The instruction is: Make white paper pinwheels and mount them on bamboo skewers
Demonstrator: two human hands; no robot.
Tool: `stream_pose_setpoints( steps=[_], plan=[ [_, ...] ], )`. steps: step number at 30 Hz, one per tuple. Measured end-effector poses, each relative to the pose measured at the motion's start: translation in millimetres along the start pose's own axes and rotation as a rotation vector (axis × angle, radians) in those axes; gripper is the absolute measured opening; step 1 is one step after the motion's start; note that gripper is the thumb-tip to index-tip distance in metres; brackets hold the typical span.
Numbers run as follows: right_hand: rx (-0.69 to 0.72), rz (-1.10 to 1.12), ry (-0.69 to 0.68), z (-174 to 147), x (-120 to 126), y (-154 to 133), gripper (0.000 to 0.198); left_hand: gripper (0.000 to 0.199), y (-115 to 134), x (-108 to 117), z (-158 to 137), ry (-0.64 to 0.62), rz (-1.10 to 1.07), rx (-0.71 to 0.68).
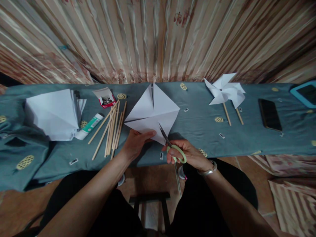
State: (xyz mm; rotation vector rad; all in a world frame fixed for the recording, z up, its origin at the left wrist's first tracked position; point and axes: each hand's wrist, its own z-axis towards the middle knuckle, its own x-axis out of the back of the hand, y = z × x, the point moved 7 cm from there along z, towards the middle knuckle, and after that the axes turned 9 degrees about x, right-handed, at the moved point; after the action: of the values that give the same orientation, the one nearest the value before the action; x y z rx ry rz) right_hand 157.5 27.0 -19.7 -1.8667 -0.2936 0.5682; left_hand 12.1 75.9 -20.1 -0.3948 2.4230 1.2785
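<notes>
A square sheet of white paper [163, 102] is held out over the cloth, turned so its corners point up, down and to the sides. Slits run inward from its top and left corners. My left hand [138, 143] pinches the lower left edge, thumb on top. In my right hand [186, 153] are scissors [179, 153] with pale green handles, fingers in the loops. Their blades lie at the bottom corner of the paper, pointing toward its middle. How far the blades are apart is hard to make out.
Left lie a paper stack [53, 115], a glue stick [89, 126], several wooden sticks [110, 131] and a red box [106, 100] of small metal pieces. Right are paper pinwheels [224, 90] on sticks, a phone [270, 114] and a blue-framed device [306, 93]. A curtain [148, 42] hangs behind.
</notes>
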Motion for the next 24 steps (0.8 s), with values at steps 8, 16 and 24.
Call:
stream_pose_setpoints(
  steps=[8, 16, 24],
  plan=[
    [0.009, 0.032, 0.055, 0.7, -0.5, 1.2, 0.047, 0.025, -2.0, -0.5, -0.5, 0.002, 0.000, -0.004],
    [0.005, 0.057, 0.123, 5.4, -2.1, 3.2, 0.051, 0.026, -5.2, -3.0, -1.1, -0.005, -0.034, 0.011],
    [0.016, 0.053, 0.155, 5.6, -1.4, 2.1, 0.052, 0.026, -6.0, -3.7, -2.8, -0.022, -0.009, 0.013]
  ],
)
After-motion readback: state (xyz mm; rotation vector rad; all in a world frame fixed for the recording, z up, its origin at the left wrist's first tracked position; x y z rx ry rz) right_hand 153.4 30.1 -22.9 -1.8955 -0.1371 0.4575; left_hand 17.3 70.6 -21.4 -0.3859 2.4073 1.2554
